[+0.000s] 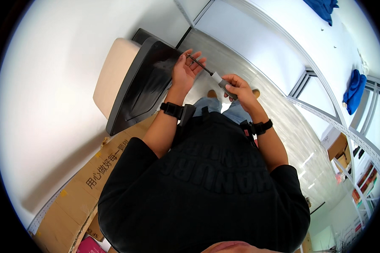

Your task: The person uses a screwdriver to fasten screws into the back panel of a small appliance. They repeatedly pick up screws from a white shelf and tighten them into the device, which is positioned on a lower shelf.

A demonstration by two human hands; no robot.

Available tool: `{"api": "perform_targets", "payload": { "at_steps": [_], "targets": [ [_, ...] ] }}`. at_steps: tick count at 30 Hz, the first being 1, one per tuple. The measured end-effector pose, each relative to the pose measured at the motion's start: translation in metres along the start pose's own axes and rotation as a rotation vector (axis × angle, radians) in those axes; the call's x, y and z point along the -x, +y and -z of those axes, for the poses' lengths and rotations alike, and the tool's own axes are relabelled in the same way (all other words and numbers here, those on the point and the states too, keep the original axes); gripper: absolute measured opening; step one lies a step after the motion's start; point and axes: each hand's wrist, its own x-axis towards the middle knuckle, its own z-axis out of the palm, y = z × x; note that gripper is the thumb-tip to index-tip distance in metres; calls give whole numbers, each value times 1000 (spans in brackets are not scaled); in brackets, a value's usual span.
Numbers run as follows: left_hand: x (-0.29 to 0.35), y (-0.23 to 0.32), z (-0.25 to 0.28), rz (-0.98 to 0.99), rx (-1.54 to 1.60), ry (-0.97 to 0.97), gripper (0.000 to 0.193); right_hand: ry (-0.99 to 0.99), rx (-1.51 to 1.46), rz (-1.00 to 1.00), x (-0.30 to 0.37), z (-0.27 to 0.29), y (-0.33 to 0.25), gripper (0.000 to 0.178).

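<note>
In front of my body, my right hand (236,87) is closed round the grey handle of a screwdriver (225,85). Its thin dark shaft slants up and left toward my left hand (185,75). That hand is turned palm up, thumb and forefinger pinched at the shaft's tip while the other fingers are half curled and apart. Whether a small part sits at the tip, I cannot make out. Just left of my left hand is a glossy black panel (145,80) with a beige back part (115,76), close to the white wall.
Brown cardboard (78,198) lies along the wall at the lower left. White shelving with metal rails (325,111) runs along the right, a blue cloth (355,90) hanging there. A cardboard box (338,145) stands on a shelf. Grey flooring (278,103) shows below my feet.
</note>
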Motion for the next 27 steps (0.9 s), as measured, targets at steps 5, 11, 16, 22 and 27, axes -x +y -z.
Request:
{"api": "perform_targets", "payload": {
  "at_steps": [5,11,16,22,27],
  "targets": [
    [-6,-17,-49,15,-185,-96,22,112,-118,62,35,29,-18,26],
    [-22,-63,-138,127,-275,-383,17,240,-215,145,109,91,-52,28],
    [-30,-113,-246,215,-439,-536,14,384,-279,301,180,167,-60,29],
    [-57,-159,-346,-87,-780,-587,17,484,-348,480,222,242,-71,27],
    [-77,-211,-378,-501,-1216,-534,16,555,-427,536,219,282,-78,25]
  ]
}}
